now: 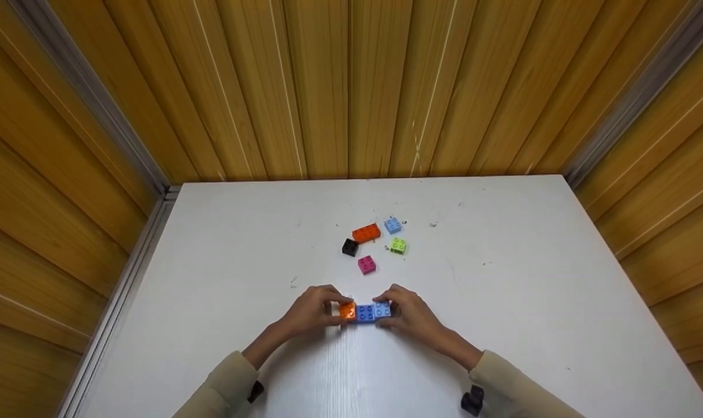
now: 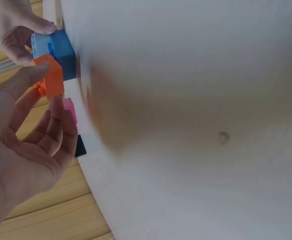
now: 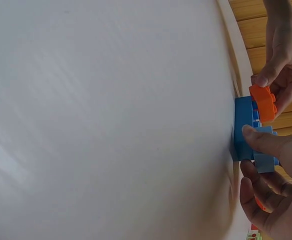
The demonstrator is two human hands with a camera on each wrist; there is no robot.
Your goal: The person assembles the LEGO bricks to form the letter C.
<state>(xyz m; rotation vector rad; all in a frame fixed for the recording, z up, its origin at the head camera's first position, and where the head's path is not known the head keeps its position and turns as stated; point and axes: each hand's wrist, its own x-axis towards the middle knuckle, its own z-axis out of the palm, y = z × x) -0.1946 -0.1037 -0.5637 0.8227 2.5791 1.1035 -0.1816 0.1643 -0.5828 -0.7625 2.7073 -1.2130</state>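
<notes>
Between finger and thumb, my left hand pinches an orange toy building brick. It is at the left end of a longer blue brick and looks slightly tilted there in the right wrist view; whether its studs are engaged I cannot tell. A light blue brick sits on top of the blue brick's right end. My right hand grips that end, thumb against the light blue brick. Studs face up on all three. The blue brick rests on the table.
Farther back on the white table lie several loose bricks: pink, black, red-orange, light blue and lime green. Wood-patterned panels enclose the table's back and sides.
</notes>
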